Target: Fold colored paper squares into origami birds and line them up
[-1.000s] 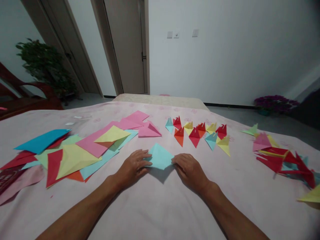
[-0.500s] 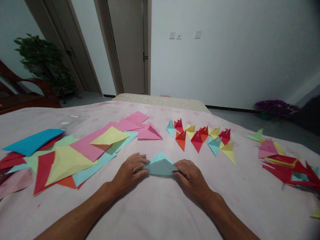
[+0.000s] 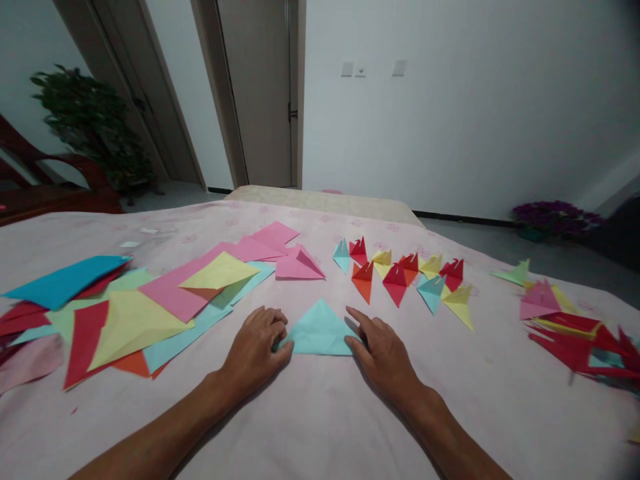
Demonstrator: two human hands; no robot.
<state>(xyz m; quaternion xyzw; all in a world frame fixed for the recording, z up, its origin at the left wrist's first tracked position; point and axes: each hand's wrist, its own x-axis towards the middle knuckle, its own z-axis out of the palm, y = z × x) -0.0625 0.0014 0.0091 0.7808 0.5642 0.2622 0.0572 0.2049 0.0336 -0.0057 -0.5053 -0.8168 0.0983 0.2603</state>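
Observation:
A light blue sheet of folding paper (image 3: pixel 321 333), folded into a triangle with its point facing away, lies flat on the cloth between my hands. At its left corner is my left hand (image 3: pixel 260 343), fingers curled and thumb on the paper, closed around that corner. My right hand (image 3: pixel 377 347) rests at the opposite corner. Its thumb touches the paper's edge while the index finger stretches forward, apart from the thumb. Both outer corners are partly hidden by the hands.
Loose coloured sheets, including a yellow sheet (image 3: pixel 137 327), spread to my left. Beyond the right hand stand several small folded paper cranes, one a red crane (image 3: pixel 395 283). A heap of folded red paper (image 3: pixel 565 343) lies far right on the pink tablecloth (image 3: pixel 320 427).
The light blue paper's raised front layer now lies flat, showing a full triangle. My right index finger has lifted and straightened, and the left fingers have drawn slightly back.

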